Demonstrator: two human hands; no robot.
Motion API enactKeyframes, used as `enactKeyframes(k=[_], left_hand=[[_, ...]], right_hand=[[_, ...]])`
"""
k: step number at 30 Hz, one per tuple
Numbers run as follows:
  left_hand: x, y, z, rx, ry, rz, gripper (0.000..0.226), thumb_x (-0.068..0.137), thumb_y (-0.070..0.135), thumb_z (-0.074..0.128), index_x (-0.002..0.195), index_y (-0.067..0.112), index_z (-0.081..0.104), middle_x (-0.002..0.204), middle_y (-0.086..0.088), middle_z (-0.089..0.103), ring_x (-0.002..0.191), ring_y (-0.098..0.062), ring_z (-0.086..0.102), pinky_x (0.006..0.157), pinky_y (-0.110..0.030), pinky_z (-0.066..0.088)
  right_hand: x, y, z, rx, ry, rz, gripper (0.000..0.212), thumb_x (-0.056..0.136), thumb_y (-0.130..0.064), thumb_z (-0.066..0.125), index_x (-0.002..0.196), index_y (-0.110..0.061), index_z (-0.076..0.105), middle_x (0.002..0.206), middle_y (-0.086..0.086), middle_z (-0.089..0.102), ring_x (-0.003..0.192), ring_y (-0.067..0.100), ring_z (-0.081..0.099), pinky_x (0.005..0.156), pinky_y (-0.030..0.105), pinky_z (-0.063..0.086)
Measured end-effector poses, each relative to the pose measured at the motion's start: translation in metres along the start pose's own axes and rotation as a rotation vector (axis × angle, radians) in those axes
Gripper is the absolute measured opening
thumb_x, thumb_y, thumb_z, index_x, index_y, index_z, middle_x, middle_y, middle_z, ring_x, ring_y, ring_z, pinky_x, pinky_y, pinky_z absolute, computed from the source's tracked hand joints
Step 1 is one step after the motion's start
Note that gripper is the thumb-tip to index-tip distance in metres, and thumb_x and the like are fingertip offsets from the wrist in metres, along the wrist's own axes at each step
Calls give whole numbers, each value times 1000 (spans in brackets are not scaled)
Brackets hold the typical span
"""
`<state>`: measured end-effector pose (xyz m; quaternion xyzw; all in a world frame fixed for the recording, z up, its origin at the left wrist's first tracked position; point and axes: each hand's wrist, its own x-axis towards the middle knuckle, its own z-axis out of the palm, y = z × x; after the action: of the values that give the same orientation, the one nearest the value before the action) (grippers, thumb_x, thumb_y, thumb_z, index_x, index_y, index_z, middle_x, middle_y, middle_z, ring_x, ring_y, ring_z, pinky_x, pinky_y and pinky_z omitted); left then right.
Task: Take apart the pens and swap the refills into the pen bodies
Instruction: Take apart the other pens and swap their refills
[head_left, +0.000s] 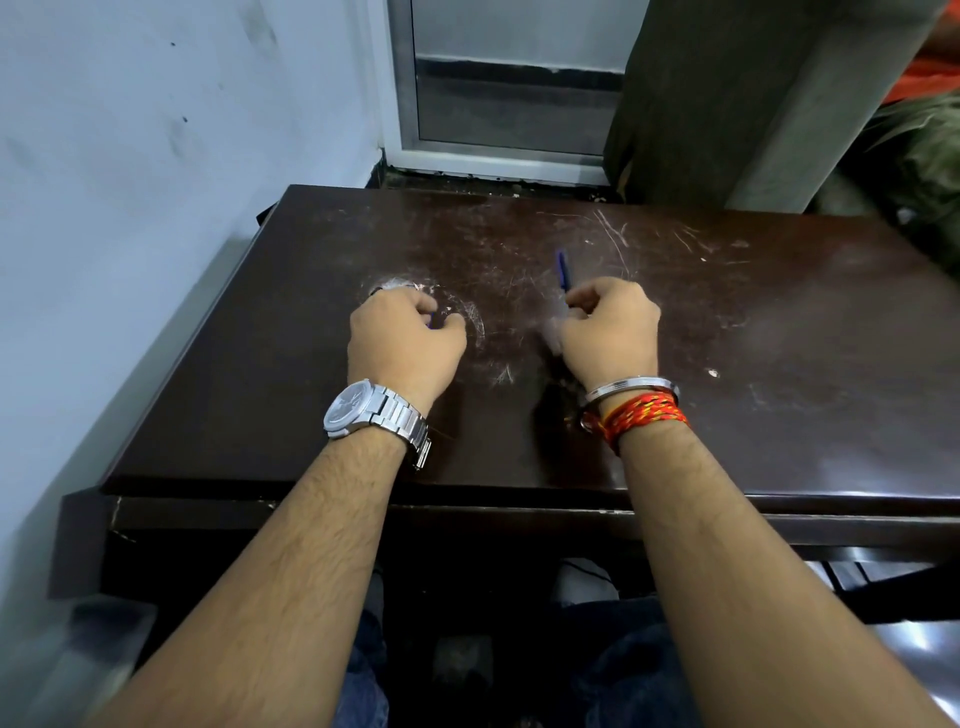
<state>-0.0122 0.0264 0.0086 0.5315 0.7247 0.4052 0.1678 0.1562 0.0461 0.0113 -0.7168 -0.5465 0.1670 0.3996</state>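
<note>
Slim blue pen (562, 269), aslant, in the right grip (605, 322)

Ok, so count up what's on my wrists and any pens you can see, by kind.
Wristwatch: 1
Steel bangle: 1
Red-and-yellow thread band: 1
Blue pen, gripped by right hand: 1
Total: 4
Not counted: whatever the left hand hides.

Table (753, 322) dark brown, glossy, w/ whitish scratches & a pale scuffed ring nr the middle. Pen (562, 267) in right hand (605, 322) is bright blue; tiny blue bit (430, 319) shows in left hand (402, 332), too small to ID. Watch (358, 410) silver w/ grey dial. Bangle (631, 387) silver; wrist thread (644, 413) red w/ yellow & orange flecks. Wall (130, 156) pale blue-white w/ a few dark smudges. Door frame (405, 104) white-grey. Curtain (701, 93) drab grey-brown. Jeans (623, 675) dark blue. Cloth (930, 78) at top-right corner orange.
</note>
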Motion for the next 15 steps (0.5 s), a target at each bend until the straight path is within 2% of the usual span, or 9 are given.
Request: enactKeyframes(k=[1,2,3,5,7,10,12,13,15], left_hand=[[0,1,2,-49,-15,17,14,80,33,75,86,20,75,73,11,65,70,-5,64,64,-7,43],[0,2,4,-93,-35,40,16,81,35,74,87,21,76,69,14,64,64,2,60,58,0,37],[-1,3,7,-133,-60,62,16,82,37,74,87,22,76,67,16,63,60,6,57,55,1,37],[-3,6,12,-222,-119,76,20,87,40,69,86,21,74,65,12,64,57,4,57,56,-6,41],[-4,7,16,-299,-144,47,27,92,40,62,84,17,74,66,6,67,60,-5,61,59,-24,48],[-2,6,16,-388,-149,5,25,94,33,60,79,18,72,56,14,64,54,3,56,57,-23,45],[-2,7,16,-459,-189,-30,24,95,30,58,80,15,70,59,14,67,54,6,57,58,-27,47],[-2,7,16,-494,-206,-51,25,94,30,56,83,12,69,68,6,71,63,0,62,63,-33,52],[-3,9,18,-570,-234,-119,25,87,34,53,85,13,67,88,-13,72,81,-25,67,76,-48,54]], right_hand=[[-2,-4,3,85,-20,-7,20,82,-4,60,89,-19,71,93,3,71,80,13,64,64,10,46],[-5,-7,6,164,-55,-18,20,82,-5,62,84,-24,68,87,-2,70,76,10,63,62,8,45],[-7,-11,10,235,-114,-34,22,82,-5,65,80,-27,63,84,-4,69,74,9,64,65,12,48],[-12,-15,16,349,-280,-75,27,82,-3,69,78,-27,59,80,-2,68,71,12,66,67,22,54],[-15,-18,19,461,-409,-104,26,82,0,72,79,-23,59,77,2,68,63,10,65,59,25,56],[-15,-18,18,598,-475,-109,27,78,1,78,80,-18,59,74,3,70,60,9,66,56,25,57],[-14,-16,16,652,-483,-79,28,75,2,79,82,-17,60,70,-1,72,61,10,67,55,23,56],[-13,-15,16,669,-478,-53,27,75,3,78,83,-16,61,68,-1,73,60,10,68,53,22,55],[-12,-15,15,684,-447,-2,22,76,2,75,85,-15,64,69,1,73,60,12,66,53,23,54]])
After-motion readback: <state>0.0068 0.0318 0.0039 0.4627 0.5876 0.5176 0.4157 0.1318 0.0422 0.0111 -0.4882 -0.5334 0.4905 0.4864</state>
